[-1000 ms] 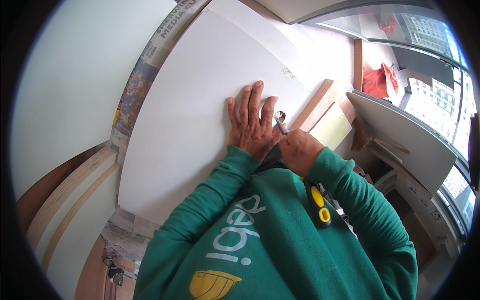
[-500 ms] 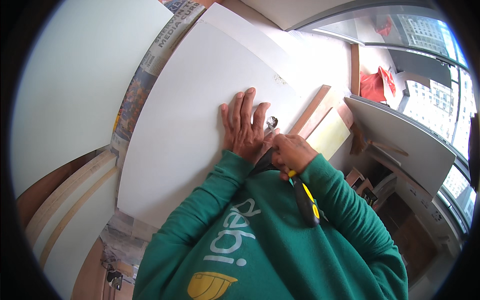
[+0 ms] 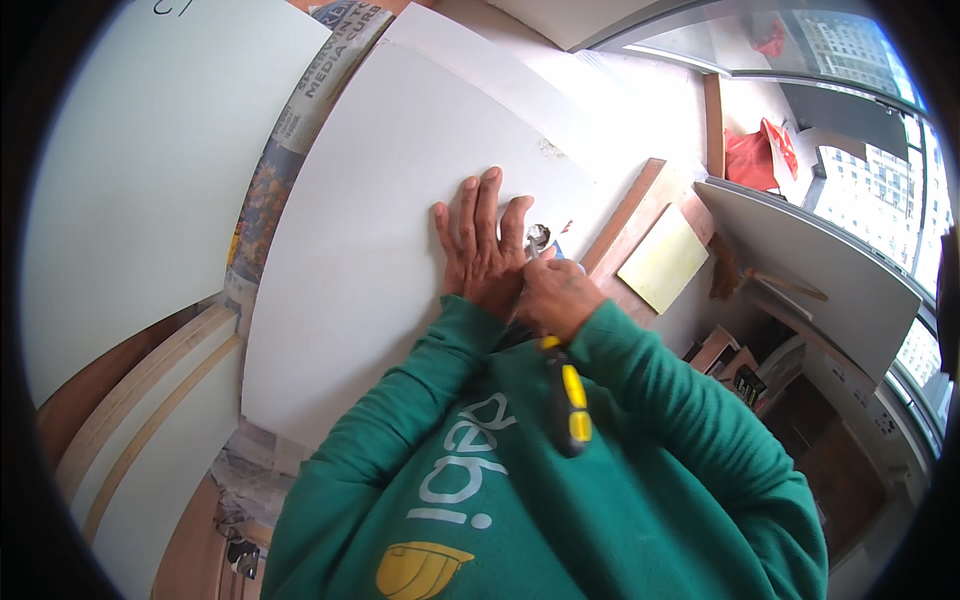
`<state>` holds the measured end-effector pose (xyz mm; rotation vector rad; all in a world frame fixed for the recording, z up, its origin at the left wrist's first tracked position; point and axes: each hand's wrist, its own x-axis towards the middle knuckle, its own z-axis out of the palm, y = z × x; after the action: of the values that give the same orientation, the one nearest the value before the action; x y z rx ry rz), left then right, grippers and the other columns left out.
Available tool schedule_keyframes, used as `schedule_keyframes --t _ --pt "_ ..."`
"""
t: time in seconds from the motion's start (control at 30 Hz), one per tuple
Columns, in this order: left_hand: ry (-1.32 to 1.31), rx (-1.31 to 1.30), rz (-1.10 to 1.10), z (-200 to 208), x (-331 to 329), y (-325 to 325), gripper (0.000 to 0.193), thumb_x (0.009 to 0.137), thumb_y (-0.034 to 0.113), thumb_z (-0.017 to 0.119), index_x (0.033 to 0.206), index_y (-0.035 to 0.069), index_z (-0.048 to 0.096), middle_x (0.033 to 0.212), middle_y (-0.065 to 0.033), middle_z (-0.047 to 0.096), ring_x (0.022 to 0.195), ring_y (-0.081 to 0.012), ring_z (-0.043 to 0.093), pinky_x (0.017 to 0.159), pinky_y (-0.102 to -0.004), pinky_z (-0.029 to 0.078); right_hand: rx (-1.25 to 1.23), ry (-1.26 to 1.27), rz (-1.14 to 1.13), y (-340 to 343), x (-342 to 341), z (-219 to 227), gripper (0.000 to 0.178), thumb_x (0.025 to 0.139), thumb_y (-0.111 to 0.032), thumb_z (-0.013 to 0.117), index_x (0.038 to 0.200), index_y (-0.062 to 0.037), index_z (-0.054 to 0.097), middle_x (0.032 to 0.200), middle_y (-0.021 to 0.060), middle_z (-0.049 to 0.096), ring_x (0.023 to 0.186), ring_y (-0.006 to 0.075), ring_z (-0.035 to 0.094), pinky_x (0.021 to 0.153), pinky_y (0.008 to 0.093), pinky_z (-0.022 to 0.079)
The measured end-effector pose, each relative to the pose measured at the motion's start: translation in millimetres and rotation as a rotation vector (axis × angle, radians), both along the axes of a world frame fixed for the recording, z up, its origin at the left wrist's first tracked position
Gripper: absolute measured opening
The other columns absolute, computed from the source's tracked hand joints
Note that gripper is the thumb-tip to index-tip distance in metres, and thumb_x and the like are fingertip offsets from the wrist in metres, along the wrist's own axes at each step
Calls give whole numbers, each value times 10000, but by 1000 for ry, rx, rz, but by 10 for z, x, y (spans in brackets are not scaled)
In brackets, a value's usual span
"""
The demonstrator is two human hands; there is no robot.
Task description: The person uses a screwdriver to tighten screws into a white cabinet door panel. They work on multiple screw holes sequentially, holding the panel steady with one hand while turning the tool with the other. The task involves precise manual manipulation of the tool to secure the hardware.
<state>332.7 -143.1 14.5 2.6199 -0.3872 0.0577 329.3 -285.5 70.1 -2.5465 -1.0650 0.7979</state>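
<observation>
My left hand [image 3: 484, 245] lies flat on a white panel [image 3: 360, 220], its fingers spread just left of a small ragged round hole [image 3: 538, 237]. My right hand [image 3: 562, 296] is closed around the shaft of a screwdriver [image 3: 570, 405]. Its black and yellow handle sticks out toward my body, slightly blurred. A thin metal end shows past my fingers at the hole's near edge; the rest of the shaft is hidden in my grip. Beside the hole lies a small reddish-brown fragment [image 3: 567, 227].
Right of the panel are a wooden strip [image 3: 625, 215] and a yellowish square board [image 3: 664, 258]. Printed paper wrapping [image 3: 270, 190] runs along the panel's left side, next to another large pale board [image 3: 150, 190]. A red cloth or bag [image 3: 752, 160] lies near the window.
The screwdriver handle has swung left and closer to upright in the picture. My right hand has shifted slightly left, and a small fragment now shows beside the hole. My left hand stays flat.
</observation>
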Motion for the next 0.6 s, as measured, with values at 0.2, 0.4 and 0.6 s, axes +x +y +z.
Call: schedule_keyframes --t 0.2,0.4,0.6 --pt "-18 1 14 -60 -4 8 625 945 438 759 1450 135 547 1717 -191 359 1615 -395 282 1290 -695 168 73 511 -737 126 -7 254 146 896 -69 697 983 48 701 942 208 739 747 327 752 690 446 613" --pt "-13 -39 -5 8 33 35 688 871 439 818 1437 154 549 1689 -175 386 1587 -400 307 1263 -717 195 -25 220 -232 -112 -92 159 108 807 -107 760 855 -14 785 1001 160 660 988 297 680 826 415 594" --pt "-10 19 -8 -6 13 3 650 925 464 778 1443 153 540 1714 -171 355 1609 -384 287 1284 -701 181 -121 147 -142 53 -69 193 125 814 -124 752 885 -34 802 964 149 667 1003 324 670 859 436 568"
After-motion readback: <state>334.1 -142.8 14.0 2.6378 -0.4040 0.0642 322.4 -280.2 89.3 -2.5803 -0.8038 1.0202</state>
